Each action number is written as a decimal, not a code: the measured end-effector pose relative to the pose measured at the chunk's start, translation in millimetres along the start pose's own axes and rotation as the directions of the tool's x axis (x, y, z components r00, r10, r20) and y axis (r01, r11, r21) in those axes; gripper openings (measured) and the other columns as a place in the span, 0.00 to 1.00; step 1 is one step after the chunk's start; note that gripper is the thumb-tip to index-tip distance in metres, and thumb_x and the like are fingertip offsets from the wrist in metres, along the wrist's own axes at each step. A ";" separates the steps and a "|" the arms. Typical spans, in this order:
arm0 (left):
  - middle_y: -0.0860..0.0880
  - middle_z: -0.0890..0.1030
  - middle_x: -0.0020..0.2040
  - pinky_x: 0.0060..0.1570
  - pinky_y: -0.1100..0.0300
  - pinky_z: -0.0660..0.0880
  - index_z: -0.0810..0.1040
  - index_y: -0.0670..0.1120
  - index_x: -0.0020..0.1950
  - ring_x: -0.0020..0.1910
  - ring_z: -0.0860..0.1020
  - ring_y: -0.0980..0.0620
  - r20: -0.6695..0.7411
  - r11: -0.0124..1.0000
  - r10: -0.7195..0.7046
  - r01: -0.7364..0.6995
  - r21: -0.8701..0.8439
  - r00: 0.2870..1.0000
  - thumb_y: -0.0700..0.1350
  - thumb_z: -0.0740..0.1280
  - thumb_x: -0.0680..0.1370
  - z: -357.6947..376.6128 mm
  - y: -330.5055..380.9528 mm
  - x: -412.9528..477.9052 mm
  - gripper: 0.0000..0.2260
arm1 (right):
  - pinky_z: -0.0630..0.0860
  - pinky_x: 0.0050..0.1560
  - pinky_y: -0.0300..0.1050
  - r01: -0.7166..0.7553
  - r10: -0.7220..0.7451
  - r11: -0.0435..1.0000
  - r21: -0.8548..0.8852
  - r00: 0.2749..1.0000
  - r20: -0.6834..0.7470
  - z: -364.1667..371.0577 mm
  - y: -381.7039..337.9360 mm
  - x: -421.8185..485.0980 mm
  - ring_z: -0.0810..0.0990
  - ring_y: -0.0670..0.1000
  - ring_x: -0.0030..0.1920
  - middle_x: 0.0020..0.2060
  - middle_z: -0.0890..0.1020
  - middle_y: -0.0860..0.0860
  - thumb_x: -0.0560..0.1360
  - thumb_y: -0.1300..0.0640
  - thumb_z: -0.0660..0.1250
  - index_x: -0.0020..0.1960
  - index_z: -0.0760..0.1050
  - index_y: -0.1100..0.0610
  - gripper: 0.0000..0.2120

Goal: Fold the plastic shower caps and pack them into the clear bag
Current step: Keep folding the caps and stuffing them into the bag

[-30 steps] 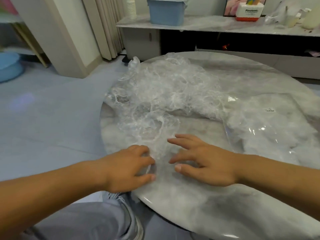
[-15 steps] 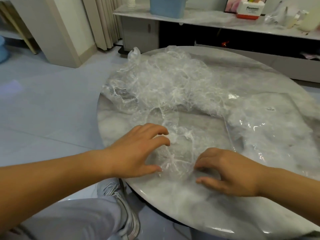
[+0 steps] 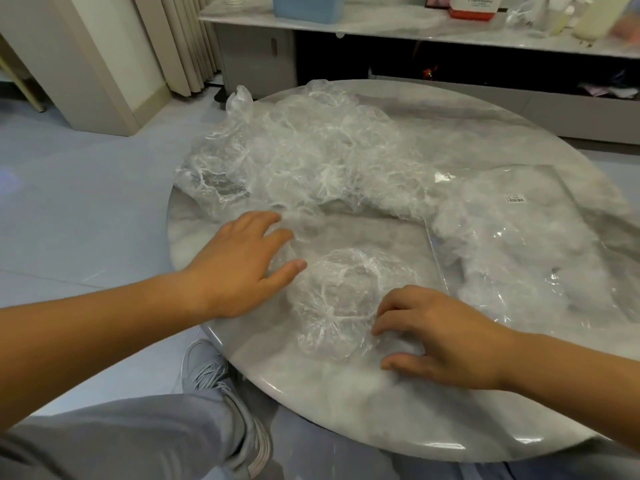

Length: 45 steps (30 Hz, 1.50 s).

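One clear shower cap [image 3: 341,299] lies spread out on the round marble table [image 3: 346,403], near its front edge. My left hand [image 3: 242,265] rests flat at the cap's left edge, fingers stretched out. My right hand [image 3: 440,337] sits at the cap's right side with fingers bent down, their tips pressing its rim. A large crumpled pile of shower caps [image 3: 304,161] covers the back left of the table. The clear bag [image 3: 526,244] lies flat on the right with several caps inside.
The table's edge runs close under my hands, with my knee and grey shoe [image 3: 228,410] below it. A low marble shelf [image 3: 415,32] with a blue box [image 3: 308,6] and other items stands behind the table. Open floor lies to the left.
One cap has been pulled away from the pile toward the front edge and spread out. My hands have moved apart, the left going up and left, the right down and right.
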<state>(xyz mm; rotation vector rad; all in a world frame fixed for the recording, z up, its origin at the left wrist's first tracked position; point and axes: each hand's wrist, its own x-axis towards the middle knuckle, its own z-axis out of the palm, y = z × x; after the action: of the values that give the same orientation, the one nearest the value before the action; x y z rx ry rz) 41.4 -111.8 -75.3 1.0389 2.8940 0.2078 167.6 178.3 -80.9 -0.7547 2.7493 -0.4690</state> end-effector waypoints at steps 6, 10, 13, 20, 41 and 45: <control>0.55 0.76 0.53 0.52 0.61 0.72 0.80 0.53 0.56 0.51 0.74 0.57 0.008 0.894 0.418 -0.410 -0.183 0.908 0.66 0.65 0.76 -5.0 24.6 -7.8 0.19 | 0.76 0.56 0.45 0.039 -0.039 0.999 -0.008 0.995 -0.088 5.8 -3.9 3.8 0.76 0.45 0.54 0.54 0.79 0.43 0.74 0.36 0.67 0.55 0.81 0.45 0.17; 0.60 0.73 0.59 0.59 0.69 0.67 0.81 0.58 0.60 0.57 0.71 0.62 0.230 0.874 0.459 -0.389 -0.291 0.858 0.68 0.73 0.69 13.6 23.6 -15.3 0.24 | 0.75 0.54 0.49 0.066 -0.068 0.998 -0.015 0.982 -0.175 9.7 -9.2 7.6 0.75 0.47 0.54 0.53 0.78 0.42 0.74 0.37 0.68 0.51 0.82 0.44 0.14; 0.61 0.73 0.58 0.59 0.68 0.67 0.82 0.60 0.57 0.58 0.70 0.62 0.199 0.868 0.417 -0.324 -0.376 0.887 0.66 0.77 0.66 22.0 24.1 -14.8 0.23 | 0.75 0.57 0.50 0.096 -0.089 0.995 0.029 0.981 -0.173 11.7 -11.3 10.6 0.76 0.47 0.57 0.54 0.79 0.43 0.75 0.39 0.69 0.51 0.82 0.45 0.12; 0.61 0.72 0.57 0.58 0.68 0.69 0.84 0.60 0.52 0.58 0.70 0.61 0.208 0.859 0.337 -0.209 -0.467 0.918 0.63 0.80 0.63 24.2 26.7 -16.3 0.20 | 0.75 0.46 0.35 -0.088 0.153 0.925 0.369 0.977 -0.151 7.7 -18.0 14.5 0.79 0.42 0.42 0.40 0.81 0.43 0.80 0.50 0.68 0.45 0.80 0.49 0.06; 0.57 0.77 0.40 0.40 0.61 0.75 0.73 0.54 0.43 0.39 0.77 0.58 0.121 0.955 -0.015 0.050 -0.292 0.993 0.60 0.70 0.75 11.9 50.3 -3.6 0.12 | 0.67 0.35 0.34 -0.459 0.457 0.883 0.094 0.888 0.041 -5.6 -9.2 19.4 0.75 0.42 0.33 0.29 0.76 0.43 0.74 0.52 0.70 0.36 0.74 0.49 0.10; 0.58 0.74 0.43 0.37 0.63 0.70 0.74 0.55 0.48 0.39 0.72 0.57 -0.191 0.932 0.279 -0.313 -0.184 0.941 0.56 0.70 0.76 7.3 59.0 -7.3 0.08 | 0.70 0.36 0.37 -0.465 0.465 0.879 0.101 0.885 0.023 -8.9 -7.8 23.2 0.76 0.43 0.36 0.33 0.78 0.43 0.71 0.50 0.73 0.39 0.74 0.49 0.08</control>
<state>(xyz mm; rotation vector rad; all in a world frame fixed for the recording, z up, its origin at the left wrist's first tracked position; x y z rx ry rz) 84.9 -70.6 -73.8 1.4753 2.7504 0.6303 148.9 161.7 -73.4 -0.0508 2.7487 -0.4970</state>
